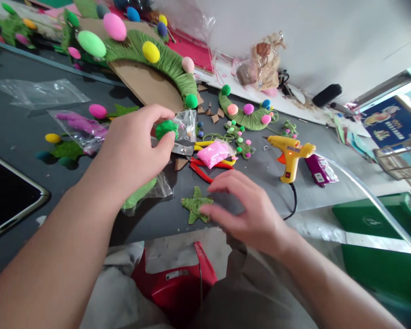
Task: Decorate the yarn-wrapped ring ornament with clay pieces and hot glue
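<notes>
My left hand [142,141] is closed around a lump of green modelling clay [166,130], with a clear plastic bag [187,125] right beside it. My right hand [248,210] is open, its fingers curved apart. The right thumb tip overlaps the edge of a star wrapped in green yarn [196,205]; whether it touches I cannot tell. Beyond the hands, a pink clay packet [214,153] lies over red-handled pliers [202,172] and a yellow-handled cutting tool. Light green clay in a bag [139,194] sits partly under my left wrist.
A yellow glue gun [290,155] stands to the right, its cord hanging over the table edge. Green yarn arcs with coloured balls [178,75] lie at the back, near cardboard scraps [215,118]. A dark tablet [12,196] is at left, a green bin [370,219] at right.
</notes>
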Demonstrator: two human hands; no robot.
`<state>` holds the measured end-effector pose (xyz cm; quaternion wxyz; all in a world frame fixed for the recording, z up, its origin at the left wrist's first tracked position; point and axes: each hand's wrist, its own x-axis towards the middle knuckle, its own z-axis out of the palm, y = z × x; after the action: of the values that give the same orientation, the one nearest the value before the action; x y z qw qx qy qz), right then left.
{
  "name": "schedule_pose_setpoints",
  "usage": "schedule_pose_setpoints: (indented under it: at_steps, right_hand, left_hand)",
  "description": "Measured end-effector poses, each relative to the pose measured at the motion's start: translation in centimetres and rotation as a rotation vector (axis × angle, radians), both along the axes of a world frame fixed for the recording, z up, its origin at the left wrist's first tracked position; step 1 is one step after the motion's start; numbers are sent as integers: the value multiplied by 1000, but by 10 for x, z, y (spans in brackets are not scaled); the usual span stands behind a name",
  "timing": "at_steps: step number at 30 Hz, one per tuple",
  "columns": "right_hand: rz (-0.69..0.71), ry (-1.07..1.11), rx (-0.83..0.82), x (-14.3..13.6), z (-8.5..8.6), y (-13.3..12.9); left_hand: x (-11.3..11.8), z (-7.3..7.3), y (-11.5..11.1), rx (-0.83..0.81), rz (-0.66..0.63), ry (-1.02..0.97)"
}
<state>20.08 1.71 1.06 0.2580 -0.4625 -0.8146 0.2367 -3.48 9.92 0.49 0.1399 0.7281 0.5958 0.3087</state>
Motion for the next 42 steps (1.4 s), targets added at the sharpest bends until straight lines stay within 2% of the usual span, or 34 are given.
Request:
schedule_pose_setpoints:
  at_steps: [4, 7, 15, 22, 36, 39, 42]
  right_hand:
    - [-362, -33, 90, 30, -3, 24]
    - [-449, -152, 86, 46, -7, 40]
    - [-518, -295, 43, 33, -3, 52]
    - [-546, -277, -22, 28, 1, 57]
    - [-421, -223, 20, 43, 0, 52]
    - [-431, -131, -12, 46, -1, 51]
    - [-451, 76, -79, 47, -2, 50]
  left_hand:
    - [0, 1, -2, -10, 6, -5]
    - [1, 0, -2, 15, -20, 22]
    - [1, 1, -1, 54, -63, 41]
    - [-2, -3, -1, 62, -45, 33]
    - [0, -2, 0, 79, -49, 3]
    - [-3, 2, -2, 90, -43, -8]
    - [-2, 14, -10, 177, -54, 13]
